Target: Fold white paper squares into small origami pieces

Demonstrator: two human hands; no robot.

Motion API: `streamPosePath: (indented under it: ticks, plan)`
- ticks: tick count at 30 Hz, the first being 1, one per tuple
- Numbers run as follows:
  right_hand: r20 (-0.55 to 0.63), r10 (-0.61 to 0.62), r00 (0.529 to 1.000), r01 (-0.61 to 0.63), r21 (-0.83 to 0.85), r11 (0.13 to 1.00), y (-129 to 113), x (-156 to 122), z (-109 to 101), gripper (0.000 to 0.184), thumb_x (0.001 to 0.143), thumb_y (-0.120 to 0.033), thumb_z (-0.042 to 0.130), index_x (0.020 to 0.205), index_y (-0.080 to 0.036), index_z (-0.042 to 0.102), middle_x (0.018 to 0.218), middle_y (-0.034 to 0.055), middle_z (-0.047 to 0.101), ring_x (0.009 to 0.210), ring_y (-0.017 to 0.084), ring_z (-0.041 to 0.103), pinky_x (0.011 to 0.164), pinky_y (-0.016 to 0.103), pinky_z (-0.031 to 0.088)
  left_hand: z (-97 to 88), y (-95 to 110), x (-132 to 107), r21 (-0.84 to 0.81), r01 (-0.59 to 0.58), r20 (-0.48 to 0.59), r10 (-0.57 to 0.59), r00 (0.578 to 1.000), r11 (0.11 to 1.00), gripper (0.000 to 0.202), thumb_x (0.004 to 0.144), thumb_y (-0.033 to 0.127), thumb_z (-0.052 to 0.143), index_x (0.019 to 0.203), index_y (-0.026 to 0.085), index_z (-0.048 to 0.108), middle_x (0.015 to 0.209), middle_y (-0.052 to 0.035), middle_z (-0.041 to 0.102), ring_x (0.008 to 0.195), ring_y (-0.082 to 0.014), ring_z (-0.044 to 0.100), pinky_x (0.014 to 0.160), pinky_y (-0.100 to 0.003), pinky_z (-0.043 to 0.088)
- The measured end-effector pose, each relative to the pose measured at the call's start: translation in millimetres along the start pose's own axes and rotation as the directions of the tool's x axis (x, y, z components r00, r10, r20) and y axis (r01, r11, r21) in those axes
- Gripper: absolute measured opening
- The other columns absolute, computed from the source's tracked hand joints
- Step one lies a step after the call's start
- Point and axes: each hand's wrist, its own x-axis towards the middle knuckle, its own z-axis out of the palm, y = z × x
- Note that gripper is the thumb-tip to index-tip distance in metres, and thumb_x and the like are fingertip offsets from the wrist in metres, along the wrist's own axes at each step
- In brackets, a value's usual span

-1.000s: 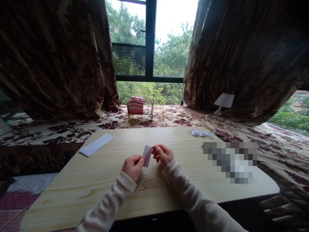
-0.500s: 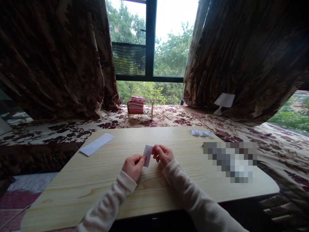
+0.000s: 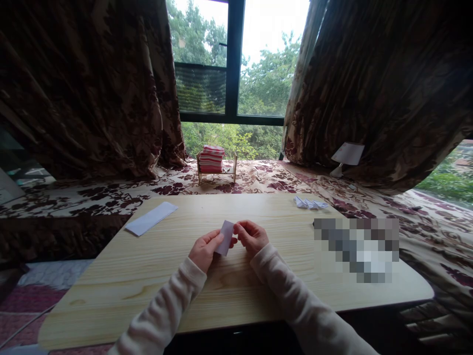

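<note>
A small pale folded paper strip [image 3: 225, 230] is held upright just above the light wooden table [image 3: 148, 291], near its middle. My left hand [image 3: 204, 250] pinches its lower left edge with thumb and fingers closed. My right hand [image 3: 252, 236] pinches its upper right edge, fingers curled. Both sleeves are cream. A long white paper strip [image 3: 151, 218] lies flat at the table's far left, away from both hands. A small crumpled white paper piece [image 3: 309, 203] lies at the far right edge.
A blurred patch [image 3: 356, 249] covers something on the table's right side. Behind the table runs a floral-covered ledge with a small wooden rack holding striped red cloth [image 3: 212, 160] and a white lamp [image 3: 346, 157]. Heavy brown curtains frame the window [image 3: 236, 74].
The paper strip has tilted slightly and my left thumb has slid up along it. The head view has shifted a little to the left. Everything on the table stays put.
</note>
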Motion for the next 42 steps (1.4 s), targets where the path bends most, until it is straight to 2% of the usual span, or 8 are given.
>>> streamPosePath:
  ticks: [7,15,25,28,31,33,36,42]
  plan:
    - [0.014,-0.042,0.999,0.043,-0.059,0.997,3.5,1.1,-1.8,0.025,0.067,-0.042,0.060,0.063,-0.017,0.060,0.052,-0.0017,0.052,0.045,0.008,0.042,0.040,0.020,0.031,-0.6,-0.2,-0.3,-0.071,0.003,-0.018,-0.004,1.000,0.997,0.047,0.069,0.038,0.060,0.103,0.007,0.061,0.079,-0.0118,0.069,0.074,-0.0196,0.062,0.074,-0.031,0.044]
    - [-0.006,-0.066,0.998,0.065,-0.124,0.990,8.0,2.8,-2.1,0.027,0.067,-0.043,0.059,0.061,-0.017,0.059,0.051,-0.0014,0.052,0.047,0.009,0.042,0.044,0.022,0.033,-0.9,-1.0,0.0,-0.032,-0.027,-0.035,0.026,0.999,0.999,0.040,0.071,0.040,0.059,0.096,0.009,0.064,0.081,-0.0113,0.069,0.074,-0.0192,0.062,0.073,-0.030,0.044]
    - [0.022,-0.064,0.998,0.067,-0.206,0.976,7.1,0.9,-2.3,0.023,0.068,-0.038,0.057,0.059,-0.017,0.057,0.053,-0.0013,0.052,0.049,0.010,0.044,0.043,0.021,0.033,-2.1,-2.0,-2.5,0.272,-0.133,-0.088,0.162,0.983,0.953,0.038,0.076,0.040,0.052,0.092,0.010,0.067,0.076,-0.0079,0.068,0.075,-0.0194,0.060,0.072,-0.030,0.045]
    - [0.047,-0.066,0.997,0.075,-0.201,0.977,3.6,-0.8,-2.7,0.016,0.068,-0.032,0.058,0.074,-0.018,0.060,0.067,0.0008,0.058,0.058,0.011,0.050,0.046,0.020,0.036,1.5,-0.4,-5.3,0.402,-0.186,-0.097,0.244,0.965,0.896,0.033,0.078,0.036,0.050,0.092,0.012,0.067,0.079,-0.0069,0.066,0.078,-0.0194,0.058,0.075,-0.030,0.043]
    - [0.172,-0.096,0.981,0.132,-0.215,0.968,-1.2,-2.0,-4.1,0.022,0.069,-0.026,0.057,0.089,-0.019,0.061,0.081,0.0035,0.059,0.070,0.014,0.055,0.052,0.022,0.041,4.6,-0.9,-6.8,0.503,-0.244,-0.062,0.316,0.947,0.829,0.028,0.079,0.033,0.049,0.090,0.015,0.068,0.081,-0.0059,0.065,0.078,-0.0187,0.056,0.076,-0.029,0.042]
    - [0.241,-0.148,0.959,0.207,-0.242,0.948,-3.5,-2.3,-5.3,0.014,0.070,-0.025,0.057,0.081,-0.019,0.063,0.081,0.0035,0.058,0.070,0.014,0.055,0.055,0.023,0.042,5.6,-2.0,-7.0,0.551,-0.273,-0.036,0.349,0.936,0.789,0.025,0.080,0.031,0.048,0.088,0.017,0.068,0.078,-0.0051,0.064,0.077,-0.0181,0.055,0.075,-0.028,0.042]
    - [0.256,-0.226,0.940,0.298,-0.291,0.909,-4.5,-2.2,-6.3,0.008,0.071,-0.023,0.056,0.066,-0.019,0.061,0.072,0.0021,0.058,0.070,0.014,0.053,0.059,0.025,0.042,5.4,-4.2,-6.6,0.598,-0.300,-0.011,0.382,0.924,0.743,0.025,0.081,0.030,0.047,0.087,0.019,0.068,0.074,-0.0042,0.062,0.074,-0.0173,0.054,0.073,-0.027,0.042]
    - [0.228,-0.290,0.929,0.358,-0.368,0.858,-1.6,-3.2,-2.9,0.009,0.071,-0.021,0.054,0.062,-0.021,0.057,0.064,-0.0001,0.056,0.068,0.016,0.050,0.068,0.030,0.040,4.5,-7.0,-4.0,0.649,-0.285,-0.075,0.432,0.899,0.705,0.021,0.077,0.029,0.052,0.076,0.018,0.069,0.076,-0.0041,0.060,0.076,-0.0168,0.055,0.070,-0.025,0.042]
